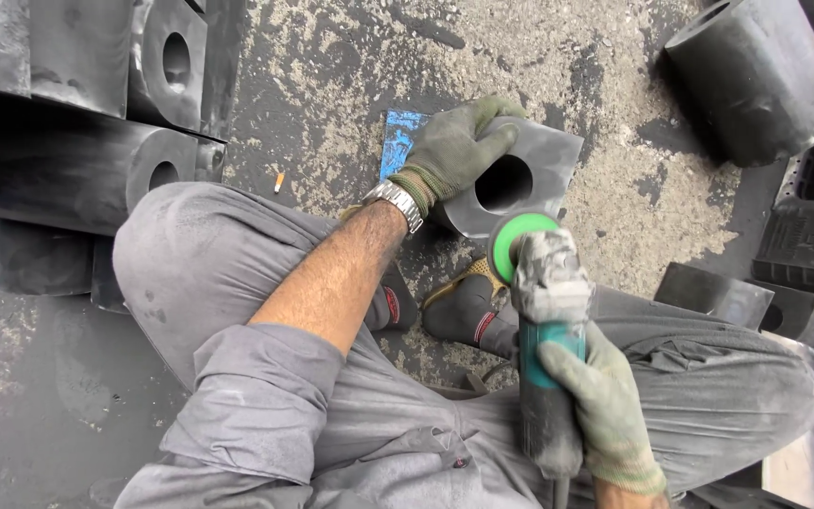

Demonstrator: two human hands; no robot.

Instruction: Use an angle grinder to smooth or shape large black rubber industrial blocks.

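The left hand (454, 146) has gloved fingers clamped over the black block (520, 179), at twelve o'clock from the knees. The right hand (605, 405) grips the angle grinder (544, 330), its green disc at the block's six o'clock edge.

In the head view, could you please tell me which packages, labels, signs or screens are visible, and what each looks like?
Blue sheet: flat, rectangular, shiny, on the ground under the left hand's grey block; possibly a wrapper.
Red patches: small marks on the dark shoes.
No signs or screens.
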